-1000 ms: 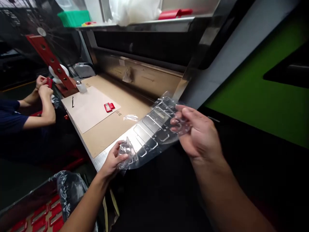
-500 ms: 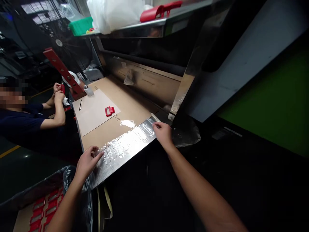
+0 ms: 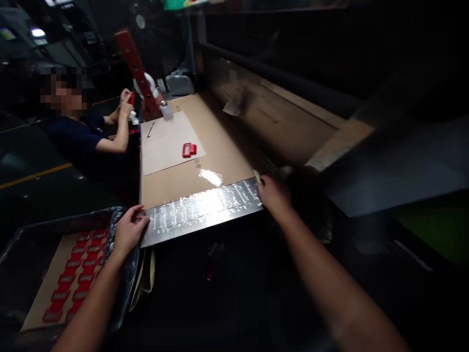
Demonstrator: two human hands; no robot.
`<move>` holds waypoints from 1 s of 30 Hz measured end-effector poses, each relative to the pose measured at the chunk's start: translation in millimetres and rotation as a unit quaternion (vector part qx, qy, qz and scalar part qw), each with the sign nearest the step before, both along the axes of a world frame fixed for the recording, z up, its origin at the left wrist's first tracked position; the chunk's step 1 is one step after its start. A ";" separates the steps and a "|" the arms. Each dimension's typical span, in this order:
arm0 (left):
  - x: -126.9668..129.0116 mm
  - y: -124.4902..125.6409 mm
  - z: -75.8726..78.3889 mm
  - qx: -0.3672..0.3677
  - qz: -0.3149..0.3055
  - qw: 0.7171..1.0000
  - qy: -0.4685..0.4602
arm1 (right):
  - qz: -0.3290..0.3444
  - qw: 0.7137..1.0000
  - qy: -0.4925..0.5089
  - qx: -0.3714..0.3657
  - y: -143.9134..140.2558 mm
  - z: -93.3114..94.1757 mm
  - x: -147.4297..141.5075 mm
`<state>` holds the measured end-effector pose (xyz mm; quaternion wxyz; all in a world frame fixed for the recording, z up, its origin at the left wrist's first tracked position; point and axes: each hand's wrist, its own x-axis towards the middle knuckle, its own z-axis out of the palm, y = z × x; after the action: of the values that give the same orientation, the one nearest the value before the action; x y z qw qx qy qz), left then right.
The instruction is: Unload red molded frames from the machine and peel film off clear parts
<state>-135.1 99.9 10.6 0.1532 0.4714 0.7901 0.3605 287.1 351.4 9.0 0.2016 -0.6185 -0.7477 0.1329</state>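
A long strip of clear plastic film (image 3: 179, 213) with rectangular outlines in it lies along the bare metal front edge (image 3: 205, 222) of the workbench, shining under the light. At its left end, my left hand (image 3: 128, 229) has thumb and fingers curled close together on the film. My right hand (image 3: 274, 195) is closed at the other end, by the bench's right corner; its fingertips are partly hidden. Beyond the film, a red plastic frame-shaped part (image 3: 192, 150) rests on a pale sheet (image 3: 164, 146) over brown cardboard (image 3: 223, 142).
A pen-like tool (image 3: 150, 129) and a small bottle (image 3: 166, 110) are farther back. Left of the bench, a lined bin (image 3: 120, 313) holds several red parts (image 3: 60, 296) on cardboard. A co-worker (image 3: 80, 132) holds a red part near a red upright post (image 3: 135, 68).
My view has tilted down and shifted left, showing more of the bin. My hands stay at the film's two ends, and my right fingers have closed more around the corner.
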 end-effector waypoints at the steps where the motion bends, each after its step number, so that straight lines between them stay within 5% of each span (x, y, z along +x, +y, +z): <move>1: 0.3 -1.8 1.5 -0.002 -0.013 1.000 0.027 | -0.003 1.000 -0.004 -0.006 3.8 0.8 0.3; 4: 1.0 -7.7 0.1 0.000 -0.074 0.992 0.101 | -0.046 0.998 0.040 -0.017 5.8 6.1 1.8; 8: 7.9 -20.1 -10.8 0.019 -0.120 0.981 0.148 | -0.050 0.944 0.316 -0.075 -24.7 19.8 -16.2; 15: -3.8 -17.0 -16.6 0.064 -0.132 0.978 0.146 | 0.081 0.813 0.528 -0.232 -125.2 29.6 -141.5; 21: -29.4 29.0 -22.7 0.075 -0.089 0.988 0.103 | -0.053 0.713 0.620 -0.323 -158.3 24.5 -216.9; 24: -31.1 42.0 -31.9 0.051 -0.085 0.994 0.037 | -0.051 0.747 0.583 -0.317 -170.2 24.5 -226.9; 30: -28.0 44.7 -54.8 0.083 -0.066 0.988 -0.112 | 0.042 0.921 0.345 -0.176 -197.8 27.6 -246.4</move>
<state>-163.1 144.6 -44.2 0.2247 0.4905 0.7021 0.4647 40.8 153.6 36.6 0.3297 -0.5276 -0.6218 0.4757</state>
